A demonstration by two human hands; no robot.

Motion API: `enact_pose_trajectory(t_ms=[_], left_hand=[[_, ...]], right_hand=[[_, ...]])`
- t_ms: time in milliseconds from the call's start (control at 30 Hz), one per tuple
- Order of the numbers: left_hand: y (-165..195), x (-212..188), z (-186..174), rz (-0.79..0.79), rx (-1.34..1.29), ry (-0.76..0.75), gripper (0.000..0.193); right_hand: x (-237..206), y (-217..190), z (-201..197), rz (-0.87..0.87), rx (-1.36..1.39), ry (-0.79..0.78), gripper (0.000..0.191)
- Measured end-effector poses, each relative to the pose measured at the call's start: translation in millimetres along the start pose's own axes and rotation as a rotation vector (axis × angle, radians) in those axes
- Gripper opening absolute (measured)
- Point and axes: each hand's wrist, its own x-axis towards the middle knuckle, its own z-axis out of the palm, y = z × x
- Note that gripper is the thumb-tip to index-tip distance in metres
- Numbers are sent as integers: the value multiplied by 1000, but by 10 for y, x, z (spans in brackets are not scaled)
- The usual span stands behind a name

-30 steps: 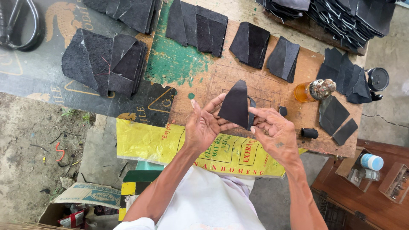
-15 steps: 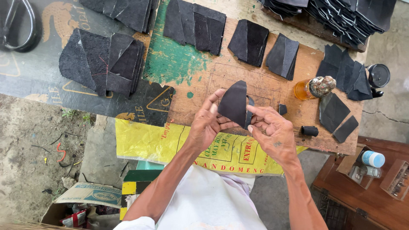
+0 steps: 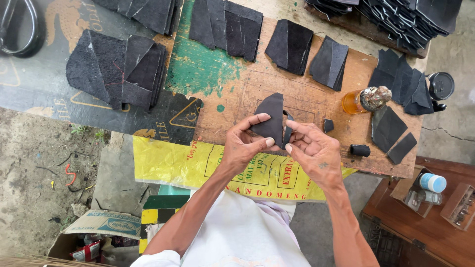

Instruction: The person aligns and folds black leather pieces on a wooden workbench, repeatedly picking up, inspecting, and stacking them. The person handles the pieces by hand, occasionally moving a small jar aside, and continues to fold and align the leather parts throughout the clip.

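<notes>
Near the middle of the frame, both hands meet over the wooden tabletop around a dark leather piece. The piece stands upright above the fingers, its rounded tip pointing toward the top of the frame and its lower edge tucked down between the two hands. The left hand grasps it from the left side: the forefinger curls over the face of the piece and the thumb presses against its lower right edge. The right hand pinches a narrow dark strip just right of the piece, thumb and forefinger closed on it, so the strip lies touching or nearly touching the piece's right edge; which of the two cannot be told.

On the tabletop above the hands lie several stacks of cut dark pieces: a large pile at the upper left, a flat stack at top centre, and two smaller stacks to the right of it. An amber glue bottle lies on its side to the right of the hands, with more loose dark pieces just beyond it. A small black cylinder rests near the tabletop's lower right edge, close to the right hand. A yellow printed sack hangs over the near edge beneath the forearms. At the lower left of the frame a cardboard box sits on the ground.
</notes>
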Motion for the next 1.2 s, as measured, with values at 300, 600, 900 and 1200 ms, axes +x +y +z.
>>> enact_pose_trajectory(t_ms=[300,600,900,1200], left_hand=[[43,-12,-17,-22,105,-18,62],[70,-19,-12,-3,213,-34,59],[79,-30,25,-3,215,-15,59],[108,-56,69,51,195,-57,52]], right_hand=[[-8,51,-56,97,108,11,55],[-20,90,-60,106,138,31,55],[-12,19,-30,-2,29,22,54],[-14,22,-26,8,7,23,54]])
